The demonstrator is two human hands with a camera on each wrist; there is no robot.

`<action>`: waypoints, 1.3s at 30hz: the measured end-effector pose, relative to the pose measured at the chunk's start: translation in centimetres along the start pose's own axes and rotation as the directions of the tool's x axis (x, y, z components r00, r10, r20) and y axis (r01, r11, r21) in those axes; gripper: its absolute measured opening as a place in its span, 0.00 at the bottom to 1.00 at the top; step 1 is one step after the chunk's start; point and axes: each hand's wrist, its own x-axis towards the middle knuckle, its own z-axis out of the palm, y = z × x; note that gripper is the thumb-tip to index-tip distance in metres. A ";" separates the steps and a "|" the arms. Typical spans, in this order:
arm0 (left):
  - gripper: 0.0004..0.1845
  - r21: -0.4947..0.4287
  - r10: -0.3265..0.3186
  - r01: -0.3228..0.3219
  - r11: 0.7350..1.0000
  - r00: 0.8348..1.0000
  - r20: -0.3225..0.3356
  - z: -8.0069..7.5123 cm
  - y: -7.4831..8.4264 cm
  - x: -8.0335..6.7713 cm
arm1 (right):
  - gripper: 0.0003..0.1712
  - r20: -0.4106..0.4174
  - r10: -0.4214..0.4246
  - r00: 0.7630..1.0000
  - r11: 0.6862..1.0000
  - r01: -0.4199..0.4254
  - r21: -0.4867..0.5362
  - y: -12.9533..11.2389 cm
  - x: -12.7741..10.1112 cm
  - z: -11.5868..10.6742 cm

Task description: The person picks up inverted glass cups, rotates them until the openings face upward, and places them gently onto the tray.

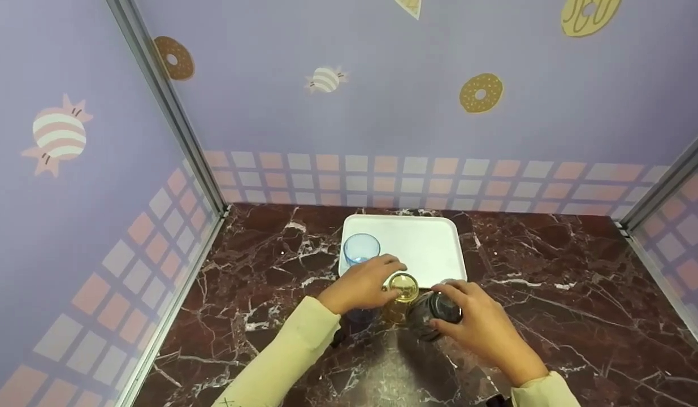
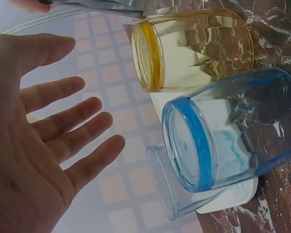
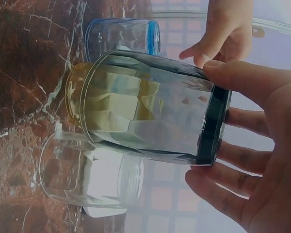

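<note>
Dark glass [image 3: 150, 109]: smoky, faceted, dark-rimmed; gripped by right hand [image 3: 262, 160].

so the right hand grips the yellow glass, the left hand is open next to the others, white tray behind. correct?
Not quite: the right hand grips the dark grey glass, not the yellow glass, which stands free beside it, as the right wrist view shows. The left hand is open and the white tray lies behind.
</note>
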 end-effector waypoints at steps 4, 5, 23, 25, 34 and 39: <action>0.32 -0.019 0.025 -0.024 1.000 0.999 0.027 0.2 0.1 -0.2 | 0.34 0.013 -0.014 1.000 1.000 0.014 -0.010 0.0 0.2 -0.2; 0.33 -0.028 0.028 -0.027 0.999 0.999 0.036 0.2 0.2 -0.3 | 0.34 0.013 -0.016 1.000 1.000 0.016 -0.008 0.0 0.3 -0.3; 0.51 -0.074 0.040 -0.031 0.997 0.992 0.120 1.0 1.0 -0.5 | 0.35 -0.063 -0.057 0.996 0.998 0.058 0.012 0.0 0.4 -0.6; 0.51 -0.076 0.040 -0.031 0.997 0.992 0.117 1.1 1.0 -0.5 | 0.35 -0.069 -0.060 0.996 0.998 0.062 0.025 0.0 0.4 -0.6; 0.53 -0.093 0.045 -0.035 0.995 0.992 0.115 1.3 1.2 -0.5 | 0.35 -0.103 -0.055 0.993 0.995 0.063 0.076 -0.1 0.4 -0.6; 0.54 -0.129 0.049 -0.034 0.991 0.993 0.109 1.5 1.1 -0.5 | 0.34 -0.129 -0.079 0.989 0.991 0.091 0.093 0.0 0.4 -0.6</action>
